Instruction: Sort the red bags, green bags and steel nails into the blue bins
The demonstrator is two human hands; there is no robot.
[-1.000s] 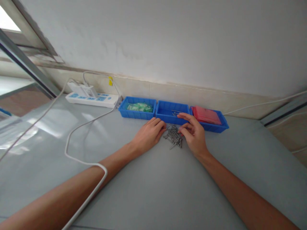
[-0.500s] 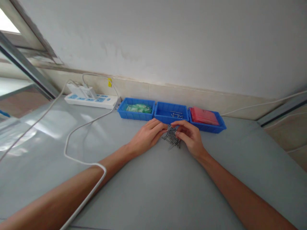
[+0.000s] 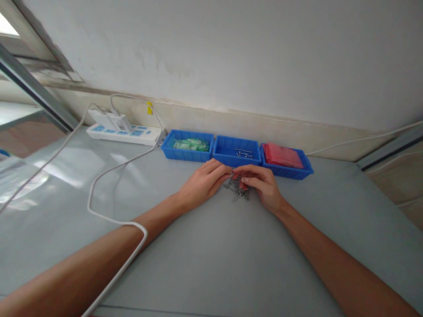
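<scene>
A loose pile of long metal screws (image 3: pixel 237 190) lies on the grey tabletop, partly hidden by my fingers. My left hand (image 3: pixel 211 179) rests at the pile's left edge, palm down, its fingers pressed together. Whatever lies between its fingertips is too small to make out. Over the right side of the pile, my right hand (image 3: pixel 262 184) is curved, with thumb and forefinger apart. Its forefinger reaches to the left fingertips, and its lower fingers touch the screws. Just behind the hands stands a blue tray (image 3: pixel 220 156) with several screws (image 3: pixel 243 154) in it.
Left of the middle tray is a blue tray (image 3: pixel 187 155) of green-and-clear packets (image 3: pixel 191 144). To its right, another blue tray (image 3: pixel 287 171) holds red plastic bags (image 3: pixel 283 156). A white power strip (image 3: pixel 139 137) lies by the wall, and a white cable (image 3: pixel 90 198) crosses my left forearm.
My right hand's forefinger has moved left to my left fingertips, and its other fingers have curled down over the screws. My left hand stays nearly in place. The view has shifted slightly.
</scene>
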